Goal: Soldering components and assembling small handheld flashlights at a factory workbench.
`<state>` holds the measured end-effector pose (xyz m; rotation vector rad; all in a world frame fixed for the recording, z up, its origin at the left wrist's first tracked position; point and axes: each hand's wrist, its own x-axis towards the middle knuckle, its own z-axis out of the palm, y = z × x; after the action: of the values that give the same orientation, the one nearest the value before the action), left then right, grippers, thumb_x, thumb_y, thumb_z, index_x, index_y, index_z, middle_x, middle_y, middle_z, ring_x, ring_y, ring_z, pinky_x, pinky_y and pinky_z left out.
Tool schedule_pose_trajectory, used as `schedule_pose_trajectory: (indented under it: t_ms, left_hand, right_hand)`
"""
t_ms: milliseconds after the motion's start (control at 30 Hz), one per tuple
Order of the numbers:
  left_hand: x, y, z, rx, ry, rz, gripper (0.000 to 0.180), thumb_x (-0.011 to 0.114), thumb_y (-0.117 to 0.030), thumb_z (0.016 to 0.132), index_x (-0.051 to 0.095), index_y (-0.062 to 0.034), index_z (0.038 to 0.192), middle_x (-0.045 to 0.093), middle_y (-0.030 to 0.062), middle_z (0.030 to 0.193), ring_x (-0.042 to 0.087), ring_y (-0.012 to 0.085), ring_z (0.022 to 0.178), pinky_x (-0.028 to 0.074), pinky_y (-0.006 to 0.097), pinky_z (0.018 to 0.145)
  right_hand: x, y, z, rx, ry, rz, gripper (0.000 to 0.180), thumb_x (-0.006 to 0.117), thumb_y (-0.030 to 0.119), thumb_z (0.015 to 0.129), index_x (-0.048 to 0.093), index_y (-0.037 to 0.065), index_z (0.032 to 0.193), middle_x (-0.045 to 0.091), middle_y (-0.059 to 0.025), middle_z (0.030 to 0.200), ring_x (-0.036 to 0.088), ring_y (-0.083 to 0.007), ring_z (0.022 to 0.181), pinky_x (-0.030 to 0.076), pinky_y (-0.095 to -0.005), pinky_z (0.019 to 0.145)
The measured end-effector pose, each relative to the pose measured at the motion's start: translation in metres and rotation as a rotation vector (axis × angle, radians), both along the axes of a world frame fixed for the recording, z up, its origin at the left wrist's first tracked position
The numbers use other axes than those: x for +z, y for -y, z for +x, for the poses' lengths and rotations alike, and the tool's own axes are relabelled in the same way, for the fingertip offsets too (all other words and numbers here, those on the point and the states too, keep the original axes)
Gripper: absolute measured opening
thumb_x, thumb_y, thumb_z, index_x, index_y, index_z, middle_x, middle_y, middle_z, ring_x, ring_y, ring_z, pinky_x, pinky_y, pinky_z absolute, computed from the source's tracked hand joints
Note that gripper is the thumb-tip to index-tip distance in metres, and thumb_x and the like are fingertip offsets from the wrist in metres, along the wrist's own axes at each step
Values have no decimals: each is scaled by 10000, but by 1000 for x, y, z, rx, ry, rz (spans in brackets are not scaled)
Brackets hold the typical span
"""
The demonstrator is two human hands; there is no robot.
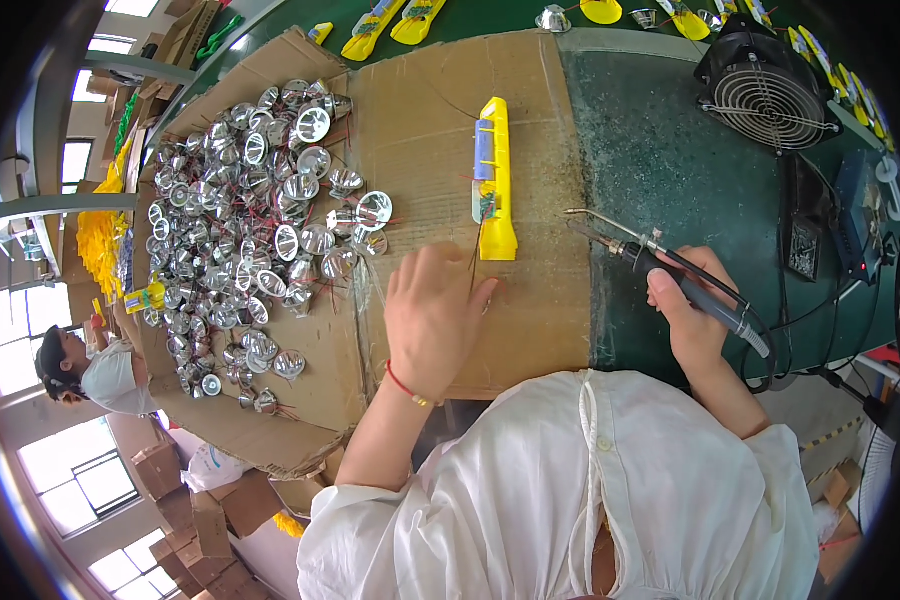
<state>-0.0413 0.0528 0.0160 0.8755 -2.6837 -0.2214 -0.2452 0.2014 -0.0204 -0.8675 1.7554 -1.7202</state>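
A yellow plastic housing (500,215) lies lengthwise on the cardboard, with a blue cylindrical battery (484,150) and a small green circuit board (487,206) along its left side. Thin wires (476,250) run from the board down to my left hand (432,315), whose fingers are closed around their ends beside the housing's lower end; the fingertips are partly hidden. In my right hand (685,310) is a soldering iron (655,270), held to the right of the housing. Its tip and a curved metal feed tube (605,220) point left, apart from the housing.
A cardboard box (310,440) at left holds many shiny reflector cups (270,240) with red wires. At far right stand a black fan (765,95) and a blue powered unit (858,215) with cables. More yellow housings (375,30) lie along the back. Another person (110,370) is at far left.
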Motion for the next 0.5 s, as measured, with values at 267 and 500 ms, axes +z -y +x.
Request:
schedule_pose_trajectory:
  t_ms: [267,500]
  left_hand:
    - [-8,10,-2,216,-284,572,120,686,-124,749,653,-15,713,553,74,733,540,197,618,431,301,553]
    - [-13,18,-15,321,-444,598,85,643,-95,801,656,-12,802,615,71,664,573,134,541,432,248,499]
  right_hand:
    - [3,9,2,-14,-33,-29,192,698,115,767,586,-7,863,574,-18,697,481,-47,599,390,-189,531]
    - [5,15,6,-7,-51,-16,194,699,116,761,587,-11,855,577,-16,695,487,-47,602,396,-191,530]
